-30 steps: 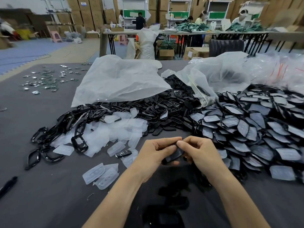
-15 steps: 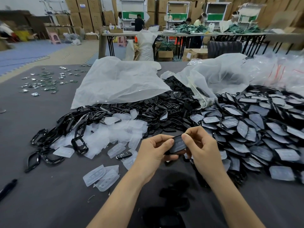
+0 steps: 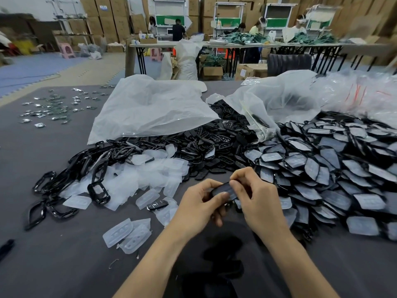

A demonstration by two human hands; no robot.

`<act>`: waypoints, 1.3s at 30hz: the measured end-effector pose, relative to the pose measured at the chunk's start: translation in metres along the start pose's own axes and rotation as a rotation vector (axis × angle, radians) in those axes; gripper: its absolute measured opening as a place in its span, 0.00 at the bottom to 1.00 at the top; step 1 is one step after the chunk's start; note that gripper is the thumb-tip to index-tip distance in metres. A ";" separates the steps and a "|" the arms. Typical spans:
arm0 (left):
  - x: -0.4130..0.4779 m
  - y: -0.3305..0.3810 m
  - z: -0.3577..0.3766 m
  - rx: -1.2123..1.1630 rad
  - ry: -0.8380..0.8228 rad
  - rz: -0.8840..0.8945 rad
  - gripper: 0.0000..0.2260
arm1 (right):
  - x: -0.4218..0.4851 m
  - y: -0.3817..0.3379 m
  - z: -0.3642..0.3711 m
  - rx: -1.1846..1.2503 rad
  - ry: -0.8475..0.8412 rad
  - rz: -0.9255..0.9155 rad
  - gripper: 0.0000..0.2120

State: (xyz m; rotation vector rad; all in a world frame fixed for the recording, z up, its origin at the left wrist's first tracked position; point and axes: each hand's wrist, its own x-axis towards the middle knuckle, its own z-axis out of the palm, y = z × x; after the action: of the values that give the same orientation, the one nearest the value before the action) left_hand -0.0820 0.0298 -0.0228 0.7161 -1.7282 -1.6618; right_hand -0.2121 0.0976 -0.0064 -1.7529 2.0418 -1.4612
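Both my hands hold one small black plastic shell piece (image 3: 221, 190) just above the grey table (image 3: 53, 244), near its middle front. My left hand (image 3: 198, 208) cradles it from below and the left, thumb on its top face. My right hand (image 3: 255, 198) pinches its right end with curled fingers. Clear soft pads (image 3: 126, 234) lie loose at the left front. A single black button piece (image 3: 157, 204) lies beside them.
A heap of black frames (image 3: 71, 175) spreads at the left, black button shells (image 3: 214, 143) in the middle, and padded black shells (image 3: 335, 177) at the right. White plastic bags (image 3: 150, 106) lie behind. Small metal parts (image 3: 49, 108) are scattered far left. People work at distant tables.
My hands have lifted the black piece slightly and turned it. My right fingers have shifted onto its right end, and my left thumb now lies on top.
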 end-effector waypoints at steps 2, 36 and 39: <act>0.000 0.001 -0.002 -0.036 -0.001 -0.016 0.02 | 0.001 -0.001 -0.001 0.155 -0.081 0.130 0.04; 0.003 0.041 0.035 0.985 0.045 0.875 0.18 | 0.069 0.034 -0.145 0.226 -0.067 0.684 0.04; 0.003 0.037 -0.003 1.185 0.098 0.547 0.19 | 0.099 0.068 -0.154 0.108 0.235 0.776 0.11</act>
State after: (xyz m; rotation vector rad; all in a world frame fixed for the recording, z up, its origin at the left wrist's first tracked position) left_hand -0.0800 0.0280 0.0142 0.6686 -2.4612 -0.1248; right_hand -0.3876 0.1018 0.0794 -0.6161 2.2915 -1.4855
